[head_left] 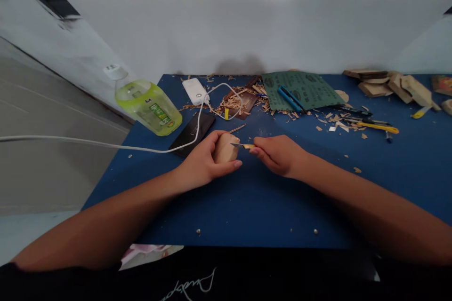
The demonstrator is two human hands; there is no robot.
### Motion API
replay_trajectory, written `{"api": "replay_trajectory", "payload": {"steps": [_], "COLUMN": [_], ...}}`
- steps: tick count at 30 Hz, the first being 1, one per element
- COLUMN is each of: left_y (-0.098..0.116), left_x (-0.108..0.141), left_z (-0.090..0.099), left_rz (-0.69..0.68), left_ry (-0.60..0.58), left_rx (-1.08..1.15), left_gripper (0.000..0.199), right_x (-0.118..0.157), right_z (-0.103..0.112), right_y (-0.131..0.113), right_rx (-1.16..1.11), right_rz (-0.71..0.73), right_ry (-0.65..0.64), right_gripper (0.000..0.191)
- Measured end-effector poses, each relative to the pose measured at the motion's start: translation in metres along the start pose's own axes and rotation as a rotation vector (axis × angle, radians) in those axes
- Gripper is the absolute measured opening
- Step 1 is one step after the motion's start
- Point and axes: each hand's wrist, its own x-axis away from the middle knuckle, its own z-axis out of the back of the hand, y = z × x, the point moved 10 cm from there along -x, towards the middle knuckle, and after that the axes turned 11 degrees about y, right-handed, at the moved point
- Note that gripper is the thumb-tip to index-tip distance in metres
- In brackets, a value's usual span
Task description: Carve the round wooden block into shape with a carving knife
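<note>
Left hand (201,160) curls round wood (224,150); right hand (280,155) squeezes a knife (248,146). There's room before the table's front edge (261,243). Bottle label (158,114) looks blurry.

Matt, facet-cut wood is seen in the block (224,151); metal is shown by the blade (237,145) at three o'clock from it, smooth translucent plastic by the bottle (148,106) at ten, matt paper by the green sheet (316,90) at two.

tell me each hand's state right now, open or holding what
Left hand: holding a wooden piece.
Right hand: closed, holding a knife.
</note>
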Motion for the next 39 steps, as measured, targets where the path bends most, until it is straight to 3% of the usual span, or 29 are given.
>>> {"api": "replay_trajectory", "payload": {"steps": [6,10,15,17,23,30,34,39], "left_y": [0.004,0.009,0.007,0.007,0.008,0.011,0.009,0.01], "left_x": [0.006,0.008,0.0,-0.002,-0.002,0.002,-0.004,-0.004], "left_z": [0.001,0.003,0.009,0.01,0.014,0.012,0.017,0.01], "left_rz": [-0.054,-0.057,-0.02,-0.018,-0.051,-0.126,-0.102,-0.095], "left_ry": [0.059,0.033,0.029,0.032,0.106,0.124,0.153,0.067], "left_rx": [-0.089,-0.125,-0.172,-0.156,-0.228,-0.286,-0.364,-0.328], "left_gripper": [0.074,0.074,0.073,0.073,0.077,0.082,0.081,0.079], "right_x": [0.002,-0.001,-0.007,-0.008,-0.003,-0.001,-0.007,-0.008], "right_z": [-0.007,-0.003,0.013,0.015,-0.001,-0.006,0.001,0.02], "right_y": [-0.008,-0.004,0.046,0.052,0.008,-0.004,0.014,0.065], "right_rx": [0.068,0.157,0.321,0.314,0.117,0.18,0.294,0.392], "right_rz": [-0.002,-0.008,-0.26,-0.264,-0.024,-0.035,-0.106,-0.367], "right_ry": [-0.079,-0.092,-0.064,-0.036,-0.041,-0.108,-0.095,-0.031], "right_gripper": [0.057,0.057,0.06,0.06,0.057,0.056,0.06,0.06]}}
